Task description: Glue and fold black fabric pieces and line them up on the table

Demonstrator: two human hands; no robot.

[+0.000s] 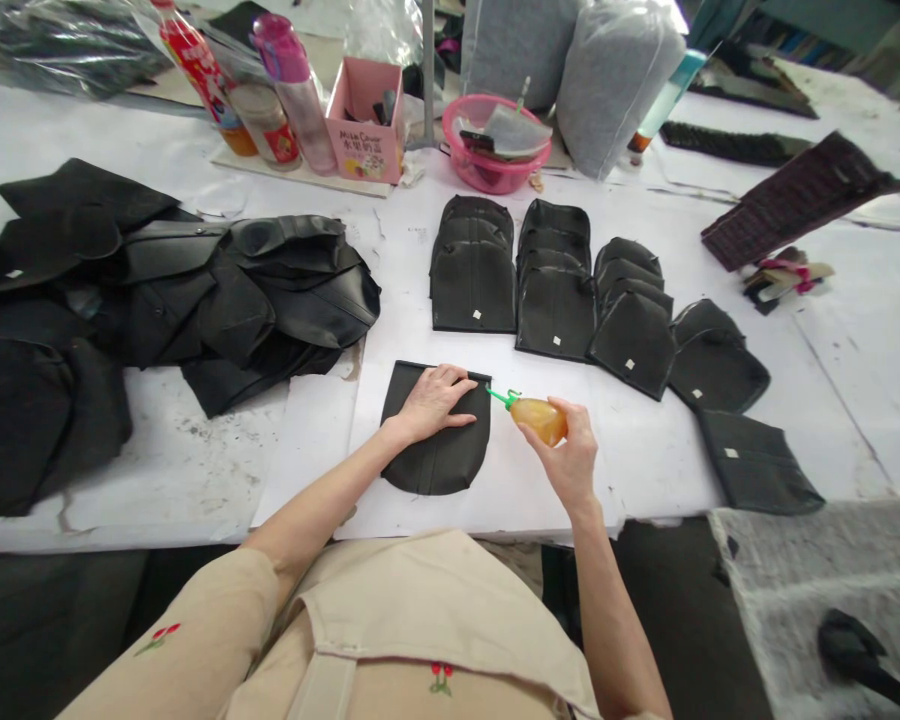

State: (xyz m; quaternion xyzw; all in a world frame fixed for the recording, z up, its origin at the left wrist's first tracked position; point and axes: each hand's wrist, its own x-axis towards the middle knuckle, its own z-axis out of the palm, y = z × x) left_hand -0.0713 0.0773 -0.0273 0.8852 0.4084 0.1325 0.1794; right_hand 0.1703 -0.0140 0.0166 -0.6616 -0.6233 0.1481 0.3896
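A black leather-like piece (439, 462) with one straight edge and one rounded end lies flat in front of me on white paper. My left hand (436, 402) rests on it with fingers spread, near the straight edge. In my right hand (570, 455) is a squeeze glue bottle (540, 420) with amber liquid and a green nozzle, gripped between thumb and fingers. The nozzle tip points left, at the piece's upper right corner; whether it touches cannot be made out.
Overlapping black pieces (472, 285) with small white tags stand in rows behind and to the right. A loose heap of black pieces (172, 290) covers the left. Farther back are a pink box (364, 125), bottles (296, 95) and a pink basket (487, 178).
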